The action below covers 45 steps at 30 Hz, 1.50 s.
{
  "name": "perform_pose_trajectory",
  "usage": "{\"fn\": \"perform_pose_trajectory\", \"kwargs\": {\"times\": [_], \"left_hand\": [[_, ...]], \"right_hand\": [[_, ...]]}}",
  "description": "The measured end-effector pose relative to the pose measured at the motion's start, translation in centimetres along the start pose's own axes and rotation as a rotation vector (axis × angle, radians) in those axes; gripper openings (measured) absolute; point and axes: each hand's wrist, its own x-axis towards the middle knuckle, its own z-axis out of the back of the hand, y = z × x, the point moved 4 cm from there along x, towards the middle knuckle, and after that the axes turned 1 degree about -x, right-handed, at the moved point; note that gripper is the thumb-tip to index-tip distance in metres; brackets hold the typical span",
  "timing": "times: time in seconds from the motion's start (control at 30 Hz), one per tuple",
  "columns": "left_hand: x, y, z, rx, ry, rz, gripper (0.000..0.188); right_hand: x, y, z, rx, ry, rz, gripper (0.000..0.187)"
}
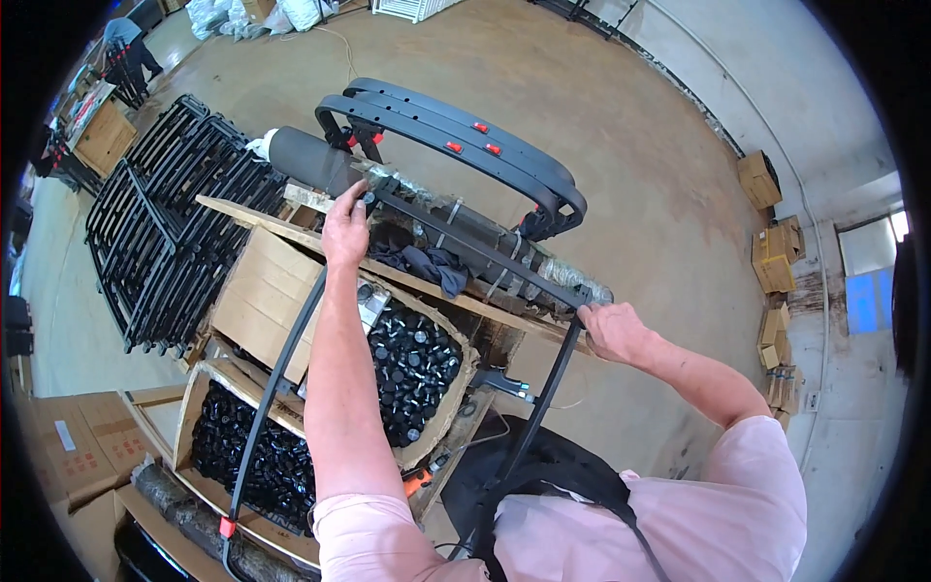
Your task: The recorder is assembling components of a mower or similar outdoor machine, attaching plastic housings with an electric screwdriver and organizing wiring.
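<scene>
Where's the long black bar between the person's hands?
In the head view, the black bar slants across the middle, from near the left hand down to the right hand.

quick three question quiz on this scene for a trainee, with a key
1. Which hand at the black frame is nearer the dark gray cylinder?
2. True or false: the stacked black frames stand on the person's right.
3. Fill in: the small pieces on the curved black rails are coloured ____.

Key:
1. The left hand.
2. False; the stacked black frames are on the left.
3. Red.
</scene>
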Motion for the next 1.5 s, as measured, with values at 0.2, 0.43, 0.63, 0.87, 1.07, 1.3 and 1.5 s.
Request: {"fn": "perform_pose_trajectory", "kwargs": {"times": [0.2,0.43,0.63,0.87,1.07,1.3,1.5], "left_hand": [[0.4,0.1,-0.3,0.005,0.096,0.206,0.061],[1.1,-3.5,1.5,0.418,0.049,0.185,0.092],[-0.4,3.5,17.4,0.611,-0.694,0.450,0.051],[2.4,-6.8,2.2,0.669,-0.042,-0.039,0.092],[1.4,0.6,11.5,0.733,-0.264,0.319,0.074],[1.2,-7.9,2.4,0.733,-0.027,0.014,0.088],[0.5,-1.7,9.9,0.733,-0.220,0.088,0.061]], "right_hand": [[0.8,-1.5,-1.4,0.067,0.107,-0.095,0.036],[0.7,-0.9,-3.1,0.071,0.034,-0.207,0.053],[0.9,-0.9,-2.8,0.113,-0.030,-0.212,0.051],[0.6,-2.0,-3.4,0.079,-0.014,-0.201,0.048],[0.2,-1.8,-3.2,0.145,-0.085,-0.166,0.047],[0.0,-2.2,-3.1,0.161,-0.059,-0.201,0.047],[0.1,-2.5,-4.0,0.184,-0.097,-0.184,0.048]]}}
